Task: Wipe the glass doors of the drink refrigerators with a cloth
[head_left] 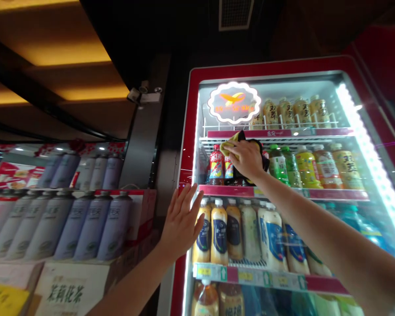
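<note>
Yellow cloth bunched under a person's right grip rests against the glass door of a red-framed drinks cooler, level with the cooler's second shelf. The fingers lie close together, pressing the cloth flat and pinching its folds, with a corner sticking out at ten o'clock from the knuckles. Just behind the hand, at three o'clock, a dark shape shows; whether it is part of the cloth or something else cannot be told. Directly behind the cloth stand red-labelled bottles, with green-capped bottles farther along the same shelf at three o'clock.

The person's left grip, lower down at seven o'clock from the cloth, is spread wide, its fingers fanned and palm toward the cooler's left edge, holding nothing. Its fingertips sit at or just off the glass; the contact cannot be told. Beside it, behind the door, milk-tea bottles line the shelf below. An illuminated oval sign glows at twelve o'clock above the cloth. Rows of pale lavender bottles are stacked on cartons to the left of the cooler, at nine o'clock.
</note>
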Demonstrator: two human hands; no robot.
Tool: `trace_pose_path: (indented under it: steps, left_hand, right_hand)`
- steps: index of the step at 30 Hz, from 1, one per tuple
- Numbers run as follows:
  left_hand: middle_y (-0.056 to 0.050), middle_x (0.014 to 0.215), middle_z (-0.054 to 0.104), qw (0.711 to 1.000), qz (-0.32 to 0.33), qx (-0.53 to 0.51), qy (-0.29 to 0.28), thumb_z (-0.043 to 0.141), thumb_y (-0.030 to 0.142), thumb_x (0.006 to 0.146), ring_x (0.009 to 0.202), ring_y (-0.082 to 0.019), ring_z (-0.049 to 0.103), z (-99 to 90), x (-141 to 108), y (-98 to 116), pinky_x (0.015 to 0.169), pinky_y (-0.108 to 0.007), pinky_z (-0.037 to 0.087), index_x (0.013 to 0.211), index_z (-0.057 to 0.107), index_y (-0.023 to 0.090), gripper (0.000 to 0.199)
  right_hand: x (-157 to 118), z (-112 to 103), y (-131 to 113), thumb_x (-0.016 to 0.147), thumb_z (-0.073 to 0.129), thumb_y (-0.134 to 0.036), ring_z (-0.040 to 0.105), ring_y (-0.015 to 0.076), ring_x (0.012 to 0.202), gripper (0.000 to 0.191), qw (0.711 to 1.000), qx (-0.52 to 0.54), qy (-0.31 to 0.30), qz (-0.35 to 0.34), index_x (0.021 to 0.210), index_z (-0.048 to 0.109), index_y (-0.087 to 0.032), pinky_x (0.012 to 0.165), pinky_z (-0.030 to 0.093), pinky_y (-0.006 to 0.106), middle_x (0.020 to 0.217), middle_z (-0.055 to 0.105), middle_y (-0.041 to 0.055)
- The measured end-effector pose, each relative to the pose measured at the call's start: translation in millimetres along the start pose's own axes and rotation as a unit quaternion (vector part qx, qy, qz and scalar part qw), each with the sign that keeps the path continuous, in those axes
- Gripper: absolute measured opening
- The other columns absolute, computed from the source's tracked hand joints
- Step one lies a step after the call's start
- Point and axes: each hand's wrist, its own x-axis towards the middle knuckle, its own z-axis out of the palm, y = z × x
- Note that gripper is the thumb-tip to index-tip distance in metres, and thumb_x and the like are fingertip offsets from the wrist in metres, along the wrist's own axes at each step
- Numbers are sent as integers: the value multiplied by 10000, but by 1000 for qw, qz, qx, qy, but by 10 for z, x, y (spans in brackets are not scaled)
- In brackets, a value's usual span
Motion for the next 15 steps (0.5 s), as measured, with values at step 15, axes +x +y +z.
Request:
trace_pose_path:
  steps: [15]
  left_hand:
    - [-161,1633,386,994,-69,-75,-30,409,293,1029,1547,-279,306,68,-82,5,1230,-488,372,1642,74,145,714]
  right_hand:
    - [211,224,-374,994,529,-222,624,233,1160,344,991,53,-42,-113,1271,724,-280,1009,430,396,1349,701,26]
